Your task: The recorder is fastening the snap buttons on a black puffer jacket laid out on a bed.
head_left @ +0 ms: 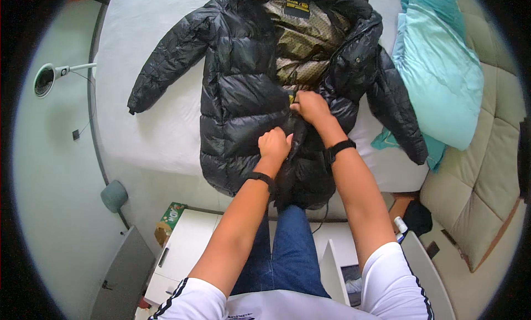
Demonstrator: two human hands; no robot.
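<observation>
A black quilted puffer jacket lies front side up on the bed, its sleeves spread to both sides. Its upper front is parted, showing a shiny bronze lining and a dark label at the neck. My left hand is closed on the left front edge, low on the jacket. Slightly higher and to the right, my right hand is closed on the front edge where the opening narrows. Whether the fingers hold a zipper or just fabric is hidden. Both wrists wear black bands.
The jacket rests on a bed with a white sheet. Turquoise bedding is heaped at the right, beside a padded beige headboard. White drawers stand below the bed, near a green box. A round lamp-like device is at left.
</observation>
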